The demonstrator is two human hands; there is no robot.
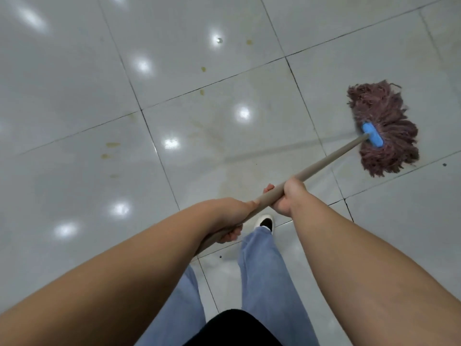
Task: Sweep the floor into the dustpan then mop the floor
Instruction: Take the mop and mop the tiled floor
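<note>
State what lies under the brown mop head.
The mop head lies spread on the pale tiled floor, across a dark grout line. Whatever is on the tile beneath its strands is covered.

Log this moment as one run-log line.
mopping | both hands grip beige mop handle | brown string mop head on white tiled floor

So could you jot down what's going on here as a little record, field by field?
activity: mopping a tiled floor
tool: mop with a tan handle, blue clamp and brown string head
mop head position: flat on the tiles, far right
left hand: grips the handle nearer the body
right hand: grips the handle further along
floor: glossy pale tiles, dark grout lines
marks: yellowish spots to the left, not under the mop
dustpan: not in view
</note>
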